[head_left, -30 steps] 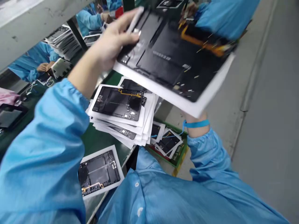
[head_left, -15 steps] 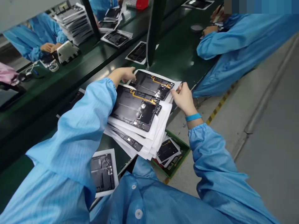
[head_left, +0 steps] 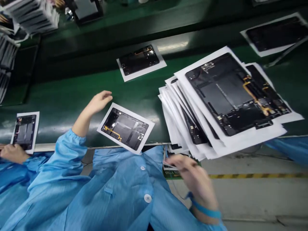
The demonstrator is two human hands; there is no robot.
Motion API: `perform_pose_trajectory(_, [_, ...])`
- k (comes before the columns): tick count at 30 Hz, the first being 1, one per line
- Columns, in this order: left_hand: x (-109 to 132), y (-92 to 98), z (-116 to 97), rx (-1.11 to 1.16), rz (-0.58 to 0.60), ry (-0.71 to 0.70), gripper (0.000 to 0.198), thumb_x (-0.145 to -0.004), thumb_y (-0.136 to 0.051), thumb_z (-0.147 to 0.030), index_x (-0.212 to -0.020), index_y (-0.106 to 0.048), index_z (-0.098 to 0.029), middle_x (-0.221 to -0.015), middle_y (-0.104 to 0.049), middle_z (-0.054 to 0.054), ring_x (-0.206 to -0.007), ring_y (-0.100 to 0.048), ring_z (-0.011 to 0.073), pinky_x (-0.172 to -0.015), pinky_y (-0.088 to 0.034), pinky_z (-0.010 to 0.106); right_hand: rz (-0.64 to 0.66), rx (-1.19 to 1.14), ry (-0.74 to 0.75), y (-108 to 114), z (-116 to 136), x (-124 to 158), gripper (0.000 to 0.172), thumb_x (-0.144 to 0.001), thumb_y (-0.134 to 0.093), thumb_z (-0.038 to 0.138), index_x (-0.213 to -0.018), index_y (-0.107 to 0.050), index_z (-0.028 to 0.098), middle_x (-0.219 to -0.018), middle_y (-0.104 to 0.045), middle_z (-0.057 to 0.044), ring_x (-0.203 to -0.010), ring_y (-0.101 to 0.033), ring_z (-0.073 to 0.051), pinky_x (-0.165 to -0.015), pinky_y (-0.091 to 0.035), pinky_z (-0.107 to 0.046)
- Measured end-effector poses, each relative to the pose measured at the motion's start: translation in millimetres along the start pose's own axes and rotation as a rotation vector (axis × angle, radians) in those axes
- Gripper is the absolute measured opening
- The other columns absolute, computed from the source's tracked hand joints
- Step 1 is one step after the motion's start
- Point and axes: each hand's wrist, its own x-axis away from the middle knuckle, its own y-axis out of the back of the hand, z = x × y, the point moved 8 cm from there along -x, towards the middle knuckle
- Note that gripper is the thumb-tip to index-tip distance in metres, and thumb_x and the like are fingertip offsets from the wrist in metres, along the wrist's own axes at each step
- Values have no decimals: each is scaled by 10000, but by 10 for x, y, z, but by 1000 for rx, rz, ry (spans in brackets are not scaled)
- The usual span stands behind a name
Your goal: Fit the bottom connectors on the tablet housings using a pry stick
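- A green workbench [head_left: 72, 89] crosses the view.
- A tall stack of white sheets [head_left: 36, 17] stands beyond the workbench's left part.
- A dark device with a grey face [head_left: 85, 11], cut off by the frame, lies beyond the workbench.
- A co-worker's blue sleeve [head_left: 35, 163] meets the workbench's near edge at left.
- Yellow-and-black striped tape [head_left: 240, 176] marks the grey floor [head_left: 255, 197] below the workbench.

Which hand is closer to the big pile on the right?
Right: the right hand is just in front of the pile, the left hand well to its left.
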Motion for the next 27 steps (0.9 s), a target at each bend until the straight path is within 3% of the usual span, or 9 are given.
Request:
perform_pose_trajectory(2, [125,-232,273,-31,91,8,429,-956,-607,-408,-1269,-757,-157,-1256,-775,136,-1133,-717,284,-1078,-587,427,-5,-134,-118,-530,-258,-71,569,-939,-554,837,-715,-526,314,-976,-803,-105,-1014,-796,-397,-951,-668,-618])
perform_pose_trajectory(4, [157,-415,337,-55,160,-42,440,-969,-607,-392,-1310,-766,-162,-1322,-736,133,-1204,-693,279,-1167,-541,416,-69,-122,-183,-894,-509,-157,631,-833,-713,865,-719,-459,299,-945,-772,-100,-1013,-758,-364,-1045,-635,-602])
perform_pose_trajectory(8, [23,-656,325,-123,228,-180,451,-992,-594,-321,-1383,-760,-169,-1403,-655,163,-1293,-651,340,-1250,-458,478,-76,-172,-217,-1287,-755,-244,746,-743,-767,934,-788,-395,289,-1007,-757,-61,-878,-737,-262,-896,-669,-480])
perform_pose_trajectory(12, [-115,-747,461,-245,262,-246,307,-1017,-577,-309,-1227,-769,-194,-1247,-697,163,-1214,-676,374,-1175,-495,506,-112,-177,-136,-1283,-522,-305,672,-821,-869,707,-812,-342,290,-800,-591,50,-656,-627,-162,-714,-615,-357])
perform_pose_trajectory(15, [12,-616,713,-267,225,-188,266,-1034,-547,-323,-1157,-743,-192,-1240,-712,171,-1198,-684,382,-1133,-508,500,-160,-161,-48,-1113,-219,-497,611,-857,-881,559,-824,-332,292,-768,-447,78,-648,-582,-142,-666,-570,-316])
perform_pose_trajectory(17, [272,-463,907,-264,159,-104,276,-1060,-506,-358,-1152,-717,-206,-1231,-728,162,-1185,-693,370,-1090,-521,473,-206,-129,50,-955,-5,-782,577,-866,-876,477,-823,-330,293,-804,-444,67,-685,-584,-140,-677,-549,-308])
perform_pose_trajectory(20, [863,-305,1131,-297,89,68,320,-1095,-434,-430,-1119,-683,-231,-1095,-752,136,-1087,-714,349,-965,-534,423,-263,-15,250,-810,258,-1410,441,-915,-823,311,-843,-388,297,-812,-482,53,-716,-587,-154,-777,-561,-327])
perform_pose_trajectory(24, [1637,-420,1146,-343,150,212,349,-1103,-377,-467,-1068,-649,-252,-987,-741,117,-966,-711,358,-818,-497,405,-242,32,297,-914,249,-2251,439,-892,-844,176,-828,-424,287,-798,-466,48,-831,-597,-172,-936,-598,-350])
perform_pose_trajectory(27, [1922,-550,1042,-319,159,209,338,-1106,-360,-464,-1036,-621,-261,-972,-724,111,-991,-701,357,-831,-509,427,-176,42,289,-1033,202,-2523,462,-883,-867,178,-823,-421,282,-766,-478,60,-798,-628,-165,-888,-609,-352])
